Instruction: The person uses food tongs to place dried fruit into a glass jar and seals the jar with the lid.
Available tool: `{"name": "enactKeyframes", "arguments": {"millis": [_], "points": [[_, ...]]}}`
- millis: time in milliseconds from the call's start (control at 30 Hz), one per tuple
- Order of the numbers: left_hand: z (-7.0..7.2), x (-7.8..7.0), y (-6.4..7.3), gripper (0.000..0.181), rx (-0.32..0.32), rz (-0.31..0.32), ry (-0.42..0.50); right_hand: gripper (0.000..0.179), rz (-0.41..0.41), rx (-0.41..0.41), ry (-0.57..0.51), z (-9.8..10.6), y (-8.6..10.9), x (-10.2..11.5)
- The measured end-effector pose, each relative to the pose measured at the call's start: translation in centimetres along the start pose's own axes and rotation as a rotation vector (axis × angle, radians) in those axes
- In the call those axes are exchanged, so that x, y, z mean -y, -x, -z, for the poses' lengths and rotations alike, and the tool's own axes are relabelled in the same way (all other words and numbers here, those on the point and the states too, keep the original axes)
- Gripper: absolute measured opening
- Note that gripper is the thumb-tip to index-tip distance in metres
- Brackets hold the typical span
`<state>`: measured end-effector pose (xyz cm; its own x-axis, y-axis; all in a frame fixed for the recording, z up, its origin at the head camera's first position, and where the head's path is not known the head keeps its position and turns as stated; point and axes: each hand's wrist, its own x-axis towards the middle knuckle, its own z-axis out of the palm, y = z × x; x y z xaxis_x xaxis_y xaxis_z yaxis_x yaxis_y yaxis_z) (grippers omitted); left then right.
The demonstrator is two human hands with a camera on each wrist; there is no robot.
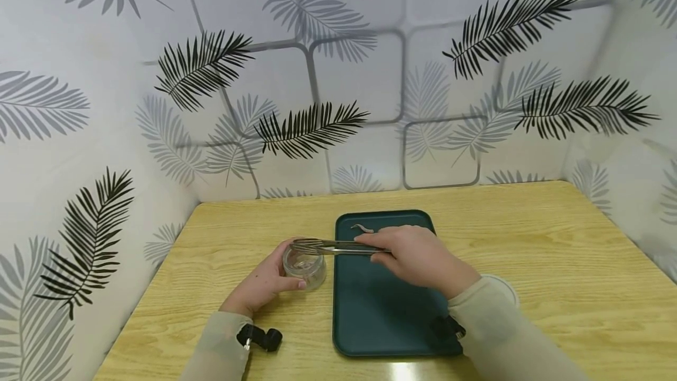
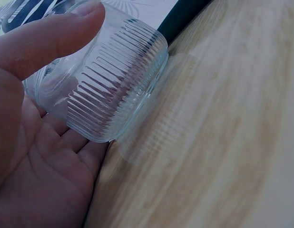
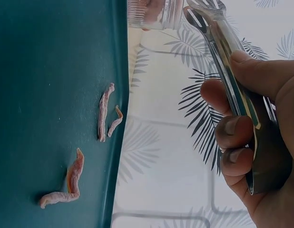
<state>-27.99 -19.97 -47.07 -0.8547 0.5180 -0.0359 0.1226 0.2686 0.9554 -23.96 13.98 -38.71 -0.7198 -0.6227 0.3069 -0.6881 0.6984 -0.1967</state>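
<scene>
My left hand (image 1: pixel 264 284) holds a small ribbed glass jar (image 1: pixel 312 276) on the table, its thumb and fingers curled round the side. Something pinkish, hard to make out, shows through the glass in the left wrist view. In my right hand (image 1: pixel 415 254) are metal tongs (image 1: pixel 351 247), their slotted tips over the jar's mouth. Whether the tips hold anything cannot be told. On the dark green tray (image 1: pixel 383 310) lie dried, twisted meat-like strips: a long strip (image 3: pixel 104 114), a short strip (image 3: pixel 115 121) and a bent strip (image 3: pixel 66 190).
The tray stands just right of the jar on a wooden table (image 1: pixel 555 263). A pale round rim (image 1: pixel 505 288) shows partly behind the right sleeve. Patterned walls (image 1: pixel 365 87) close off the back and sides.
</scene>
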Motion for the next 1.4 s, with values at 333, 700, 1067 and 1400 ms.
{"name": "enactKeyframes", "arguments": {"millis": [333,700,1067,1400], "points": [[0.1,-0.1,0.1,0.091,0.006,-0.020,-0.006,0.047,-0.078,0.018,-0.036,0.3,1.6,-1.5],[0.3,0.2,0.0,0.090,0.034,-0.036,0.022,0.061,-0.238,0.091,-0.069,1.3,5.1,-4.2],[0.3,0.2,0.2,0.089,0.025,-0.037,0.010,0.047,-0.262,0.090,-0.021,2.3,9.3,-7.1],[0.5,0.3,0.1,0.091,0.013,-0.046,-0.029,0.041,-0.224,0.113,-0.036,4.4,13.3,-9.7]]}}
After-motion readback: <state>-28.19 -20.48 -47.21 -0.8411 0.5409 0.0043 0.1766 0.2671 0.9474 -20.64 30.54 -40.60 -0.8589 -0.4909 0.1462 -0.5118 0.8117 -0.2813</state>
